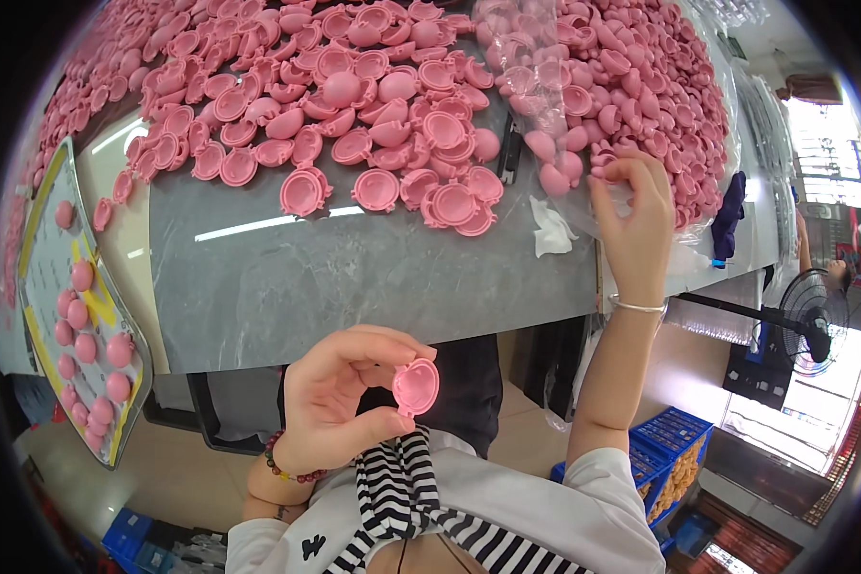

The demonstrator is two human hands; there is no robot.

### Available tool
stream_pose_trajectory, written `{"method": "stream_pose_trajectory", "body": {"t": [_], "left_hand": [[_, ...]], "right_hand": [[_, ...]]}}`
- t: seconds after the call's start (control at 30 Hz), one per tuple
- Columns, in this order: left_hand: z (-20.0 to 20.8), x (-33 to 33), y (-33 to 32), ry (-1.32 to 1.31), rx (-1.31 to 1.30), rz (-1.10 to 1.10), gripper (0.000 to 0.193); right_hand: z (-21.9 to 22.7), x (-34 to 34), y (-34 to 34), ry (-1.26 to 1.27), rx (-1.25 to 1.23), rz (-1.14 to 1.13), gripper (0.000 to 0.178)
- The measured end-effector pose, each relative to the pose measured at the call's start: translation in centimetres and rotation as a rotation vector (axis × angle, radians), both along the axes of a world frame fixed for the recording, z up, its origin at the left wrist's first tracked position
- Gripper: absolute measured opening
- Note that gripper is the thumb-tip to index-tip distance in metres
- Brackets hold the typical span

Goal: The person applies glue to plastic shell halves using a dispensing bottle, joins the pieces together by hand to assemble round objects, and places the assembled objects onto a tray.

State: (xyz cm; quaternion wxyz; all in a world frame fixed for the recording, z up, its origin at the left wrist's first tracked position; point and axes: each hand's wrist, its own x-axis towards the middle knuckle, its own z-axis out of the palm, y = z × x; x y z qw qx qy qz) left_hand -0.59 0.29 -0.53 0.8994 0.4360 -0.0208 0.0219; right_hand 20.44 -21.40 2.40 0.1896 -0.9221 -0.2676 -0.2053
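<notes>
My left hand [340, 397] holds a small pink round half-shell [416, 386] between thumb and fingertips, its hollow side showing, just off the table's front edge. My right hand [638, 206] reaches to the near edge of a pile of pink half-shells [655, 124] on clear plastic. Its thumb and forefinger curl together in a pinch beside a pink shell; whether anything sits between the tips is too small to tell. Another spread of pink half-shells [378, 189], many lying open side up, covers the far part of the grey table [354, 277].
On the left, a tray [38, 287] with a yellow-marked surface carries several closed pink balls [85, 348]. Between the piles lie a black cutter-like tool [510, 153] and a crumpled white tissue [551, 230]. A fan [813, 320] and blue crates [674, 430] stand at right.
</notes>
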Motion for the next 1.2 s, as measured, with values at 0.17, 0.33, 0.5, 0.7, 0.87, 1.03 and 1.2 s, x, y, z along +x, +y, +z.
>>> {"method": "stream_pose_trajectory", "body": {"t": [0.17, 0.33, 0.5, 0.7, 0.87, 1.03, 1.2], "left_hand": [[0.0, 0.0, 0.6, -0.050, 0.004, 0.030, 0.042], [-0.1, 0.2, 0.8, -0.084, 0.027, 0.065, 0.043], [0.0, 0.2, 0.8, -0.070, 0.015, 0.013, 0.042], [0.2, 0.1, 0.4, 0.029, 0.008, 0.083, 0.042], [0.1, 0.5, 0.0, -0.025, 0.123, 0.123, 0.042], [0.0, 0.5, -0.3, -0.059, 0.212, 0.133, 0.041], [0.0, 0.6, -0.7, -0.065, 0.221, 0.103, 0.042]], "right_hand": [[1.8, -5.1, 0.4, 0.232, 0.481, 0.055, 0.009], [1.3, -9.2, 3.7, 0.545, 0.086, 0.395, 0.025], [0.6, -8.3, 4.1, 0.411, -0.245, 0.232, 0.039], [0.2, -7.9, 3.5, 0.349, 0.009, 0.270, 0.032], [0.3, -8.7, 4.3, 0.343, 0.048, 0.205, 0.029], [0.8, -10.4, 4.8, 0.428, 0.443, 0.502, 0.036], [-0.3, -11.6, 5.8, 0.459, 0.525, 0.610, 0.037]]}}
